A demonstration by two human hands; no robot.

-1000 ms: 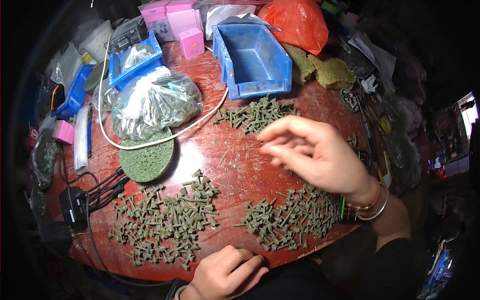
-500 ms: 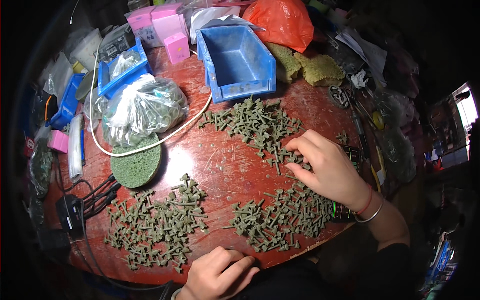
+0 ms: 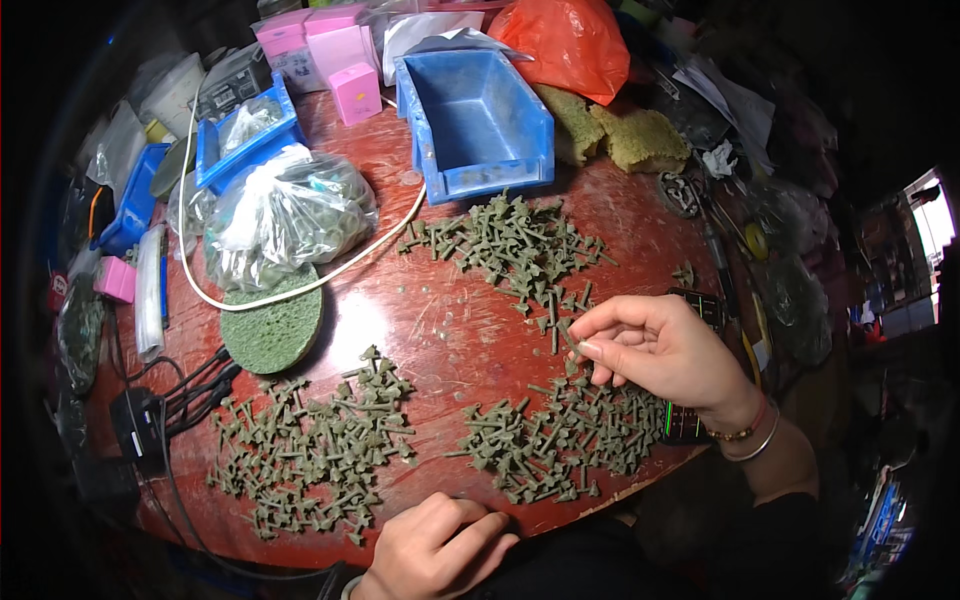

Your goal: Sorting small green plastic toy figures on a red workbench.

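the right hand (image 3: pixel 655 352) is pinching a green piece (image 3: pixel 572 346) above the worktop (image 3: pixel 465 355); the left hand (image 3: pixel 432 545) is lying curled, its grip hidden.

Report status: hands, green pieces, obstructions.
Right hand seemingly pinching small green piece, between far pile and near-right pile. Left hand half-curled, no piece visible. Nothing seen blocking right hand.

Pink box (image 3: pixel 288 64): dark handwriting, illegible to me. Dark box (image 3: pixel 234 92): pale print, likewise. Screen (image 3: pixel 684 422): small lit marks, which I cannot read.
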